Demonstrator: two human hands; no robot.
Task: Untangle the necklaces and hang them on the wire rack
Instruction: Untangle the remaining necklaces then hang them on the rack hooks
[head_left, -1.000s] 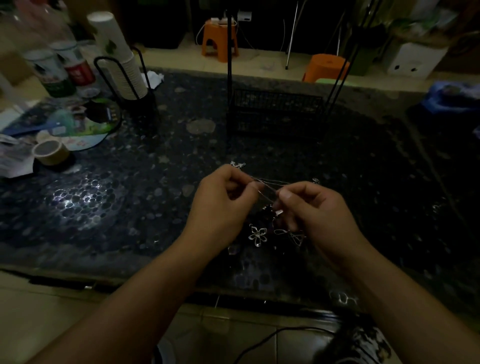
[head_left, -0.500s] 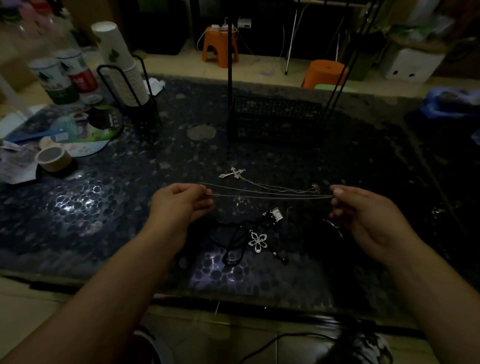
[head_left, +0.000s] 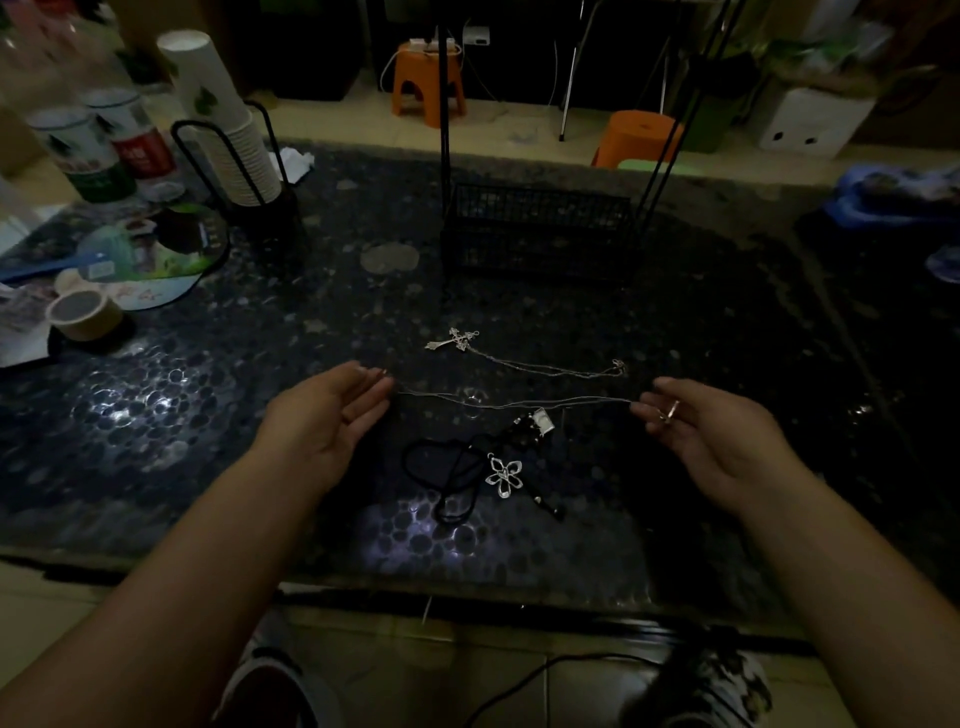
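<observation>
While my left hand (head_left: 332, 415) pinches one end of the thin chain (head_left: 511, 402), my right hand (head_left: 711, 436) pinches the other. It stretches above the bench (head_left: 208, 415), with the cross necklace (head_left: 457, 339) lying beyond

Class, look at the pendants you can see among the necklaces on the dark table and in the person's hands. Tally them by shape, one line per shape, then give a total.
Cross pendant: 1
Flower pendant: 1
Small rectangular pendant: 1
Ring-shaped pendant, in the right hand: 1
Total: 4
</observation>
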